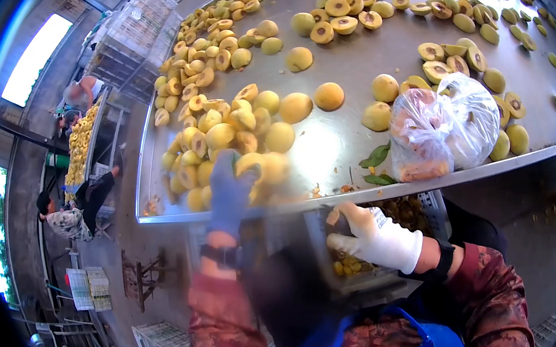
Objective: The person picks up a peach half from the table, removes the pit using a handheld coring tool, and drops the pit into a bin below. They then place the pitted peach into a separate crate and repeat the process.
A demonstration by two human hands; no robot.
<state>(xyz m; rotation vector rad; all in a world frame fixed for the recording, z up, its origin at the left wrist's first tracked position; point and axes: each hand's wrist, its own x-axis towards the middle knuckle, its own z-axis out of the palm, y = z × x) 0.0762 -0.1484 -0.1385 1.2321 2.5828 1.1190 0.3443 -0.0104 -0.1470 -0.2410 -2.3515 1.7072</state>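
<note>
My left hand (229,195), in a blue-grey glove and smeared by motion, is at the near edge of a heap of yellow peaches (220,135), right beside a blurred peach (250,166). Just off the table's front edge, my right hand (383,237) wears a white glove with print on it. Its fingers are closed around a small dark thing with a tan patch (334,218), which I cannot make out. Whole peaches and cut halves with brown centres lie on the metal table (348,132).
Knotted clear plastic bags (423,134) sit by the table's front edge, with green leaves (376,156) beside them. Under the edge stands a crate (435,214) with fruit pieces. At left, people (69,219) are around another fruit-covered table (82,150), near stacked crates (129,50).
</note>
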